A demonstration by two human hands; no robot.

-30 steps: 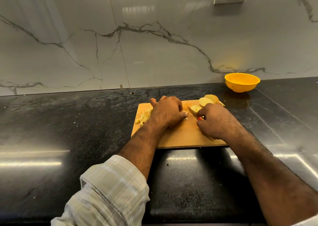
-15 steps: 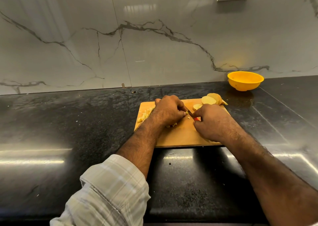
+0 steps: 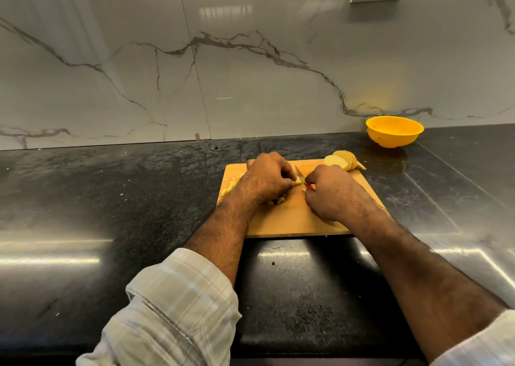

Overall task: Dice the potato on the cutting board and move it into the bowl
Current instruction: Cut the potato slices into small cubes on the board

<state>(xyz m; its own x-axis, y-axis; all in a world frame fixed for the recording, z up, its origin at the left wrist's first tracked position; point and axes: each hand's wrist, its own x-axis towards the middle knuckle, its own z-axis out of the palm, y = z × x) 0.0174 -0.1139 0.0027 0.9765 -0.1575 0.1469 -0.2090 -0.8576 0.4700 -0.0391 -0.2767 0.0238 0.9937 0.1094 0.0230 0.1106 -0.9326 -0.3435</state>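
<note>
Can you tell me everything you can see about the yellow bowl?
The bowl is bright yellow, round and looks like plastic, with a small foot underneath. It stands upright on the dark counter, close to the marble wall, beyond the right far corner of the cutting board. Nothing shows inside it from here, and neither hand touches it.

Soft even light, streaky glare on counter (image 3: 69, 254), wide-angle bowing at edges, sharp focus
</note>
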